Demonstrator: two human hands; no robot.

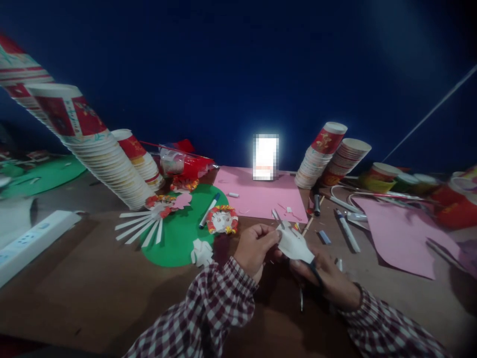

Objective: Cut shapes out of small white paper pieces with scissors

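Observation:
My left hand [257,248] pinches the left edge of a piece of white paper [295,243] held above the table. My right hand [330,278] is closed round the dark handle of a pair of scissors [316,272]; the paper covers much of the blades. Left of my hands, a round paper face with a red and yellow rim [222,220] lies on a green paper sheet [175,248]. Beside it are a marker [209,211] and a white paper cutout [201,252]. A fan of white strips [143,228] reaches over the sheet's left edge.
Tall leaning stacks of paper cups stand at the left [104,154] and back right [320,154]. Pink paper [257,194] lies ahead, below a bright pixelated patch. A power strip [33,243] is at far left. A white marker [347,230] and more pink paper [402,238] lie right.

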